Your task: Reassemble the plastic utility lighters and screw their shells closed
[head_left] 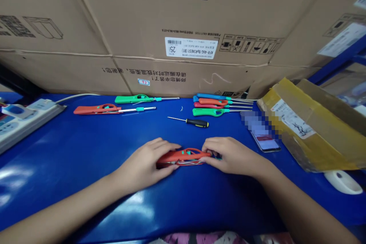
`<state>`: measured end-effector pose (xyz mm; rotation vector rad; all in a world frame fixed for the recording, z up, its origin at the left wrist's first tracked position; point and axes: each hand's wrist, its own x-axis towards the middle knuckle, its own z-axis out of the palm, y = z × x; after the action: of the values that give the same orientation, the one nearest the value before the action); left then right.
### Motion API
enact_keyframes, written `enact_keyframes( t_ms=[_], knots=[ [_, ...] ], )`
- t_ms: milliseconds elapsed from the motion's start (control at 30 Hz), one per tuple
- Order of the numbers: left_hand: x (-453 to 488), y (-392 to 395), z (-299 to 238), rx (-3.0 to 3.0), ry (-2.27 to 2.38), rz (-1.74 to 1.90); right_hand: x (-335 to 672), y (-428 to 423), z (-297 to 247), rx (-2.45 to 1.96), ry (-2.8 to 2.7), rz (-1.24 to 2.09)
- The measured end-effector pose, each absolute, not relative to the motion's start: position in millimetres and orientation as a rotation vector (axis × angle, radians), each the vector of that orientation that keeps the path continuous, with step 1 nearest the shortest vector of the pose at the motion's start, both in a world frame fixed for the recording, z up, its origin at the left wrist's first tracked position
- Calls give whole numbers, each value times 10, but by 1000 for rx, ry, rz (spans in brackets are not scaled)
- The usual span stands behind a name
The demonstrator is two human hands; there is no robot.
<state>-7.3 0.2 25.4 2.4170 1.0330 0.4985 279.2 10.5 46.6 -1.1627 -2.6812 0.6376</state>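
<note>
An orange-red long-necked lighter (187, 156) lies sideways between my two hands, low over the blue table. Its casing looks parted along the near side, where a pale wire and green inner parts show. My left hand (148, 162) is closed round the lighter's left end, thumb on the near side. At the other end my right hand (224, 154) pinches the casing between thumb and fingers; the nozzle end is largely hidden there. Behind them lies a black and yellow screwdriver (197, 123), its tip to the left.
Left behind are a green lighter (130, 99) and an orange lighter (94, 109). Several lighters (210, 111) lie together to the right. A phone (264, 137), taped carton (309, 122), white mouse (343, 182) and power strip (31, 120) flank the table. A large cardboard box (137, 38) walls the back.
</note>
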Motion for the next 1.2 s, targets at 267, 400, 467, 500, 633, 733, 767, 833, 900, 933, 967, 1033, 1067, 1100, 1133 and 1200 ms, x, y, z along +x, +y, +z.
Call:
enact_keyframes(
  t_ms=[267,400,467,500,633,733,767,833,900,933,967,1033,1067,1100,1133,1200],
  knots=[
    [-292,199,257,2286,1177,643,2749,219,207,-1306,-2450,311],
    [-388,231,339,2460,1141,602,2702,233,219,-1412,-2304,251],
    [-456,247,381,2490,1022,457,2720,203,317,-1324,-2356,356],
    [-488,255,393,2494,975,384,2740,182,376,-1241,-2434,464],
    [-549,267,371,2466,905,227,2833,104,546,-1191,-2680,841],
    [-517,244,328,2378,865,225,2873,86,564,-1205,-2704,955],
    [-500,232,318,2355,853,230,2879,88,557,-1196,-2694,979],
    [-468,209,306,2332,842,236,2890,101,539,-1200,-2673,977],
    [-445,192,296,2318,847,243,2902,121,521,-1256,-2656,888],
    [-437,188,289,2308,853,249,2910,132,514,-1294,-2644,829],
    [-430,185,281,2297,860,257,2920,144,510,-1324,-2629,783],
    [-417,186,262,2278,867,277,2944,168,515,-1336,-2601,760],
    [-411,189,254,2274,868,289,2957,178,525,-1318,-2589,779],
    [-405,191,247,2272,867,299,2968,187,539,-1293,-2576,805],
    [-399,192,241,2273,865,308,2978,193,556,-1266,-2561,826],
    [-387,192,236,2278,861,323,2990,198,591,-1214,-2522,846]
  ],
)
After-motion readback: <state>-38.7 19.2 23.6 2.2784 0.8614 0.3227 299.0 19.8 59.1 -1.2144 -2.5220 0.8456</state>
